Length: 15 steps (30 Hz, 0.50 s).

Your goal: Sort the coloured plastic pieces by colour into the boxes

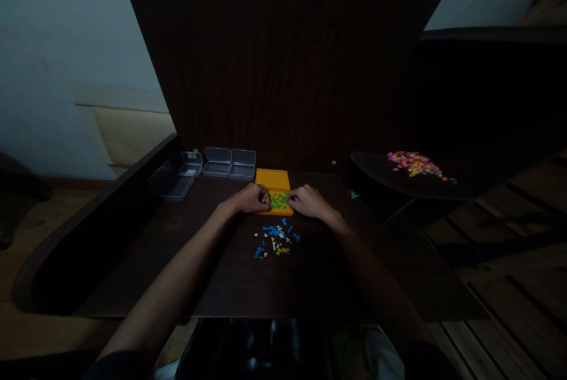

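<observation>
An orange case (273, 181) lies open on the dark wooden table (212, 273), its near half filled with small green pieces (279, 200). My left hand (251, 198) rests curled at the case's left edge, fingers closed by the green pieces. On the right edge sits my right hand (309, 201), also curled with fingertips at the pieces. What either hand pinches is too small to see. Just in front of the case lies a loose scatter of blue, yellow and white pieces (276, 239).
Clear plastic boxes (229, 162) and an open clear box (177, 185) stand at the table's back left. A dark round surface (398, 182) to the right carries a heap of pink and yellow pieces (414, 163). A small green and red piece (353, 195) lies near it.
</observation>
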### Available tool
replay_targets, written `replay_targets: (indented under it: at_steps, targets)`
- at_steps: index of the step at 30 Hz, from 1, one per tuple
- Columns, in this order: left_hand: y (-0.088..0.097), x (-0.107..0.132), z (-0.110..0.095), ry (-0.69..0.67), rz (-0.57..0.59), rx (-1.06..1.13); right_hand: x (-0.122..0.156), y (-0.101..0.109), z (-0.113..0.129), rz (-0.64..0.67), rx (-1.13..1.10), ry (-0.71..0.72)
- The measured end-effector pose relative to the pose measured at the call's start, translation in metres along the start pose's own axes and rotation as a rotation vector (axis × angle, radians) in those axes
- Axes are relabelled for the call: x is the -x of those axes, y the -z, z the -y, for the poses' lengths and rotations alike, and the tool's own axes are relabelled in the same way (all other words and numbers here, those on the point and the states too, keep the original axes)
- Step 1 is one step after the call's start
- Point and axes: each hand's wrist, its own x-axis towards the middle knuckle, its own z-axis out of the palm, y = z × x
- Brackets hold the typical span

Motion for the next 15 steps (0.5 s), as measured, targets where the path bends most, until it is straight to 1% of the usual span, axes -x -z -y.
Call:
replay_targets:
  at_steps: [10, 15]
  targets:
    - [0.007, -0.005, 0.003, 0.009, 0.132, -0.051, 0.000, 0.000, -0.001, -0.011, -0.003, 0.016]
    - [0.012, -0.002, 0.005, 0.024, 0.141, -0.058, -0.001, -0.001, 0.005, -0.001, -0.018, 0.030]
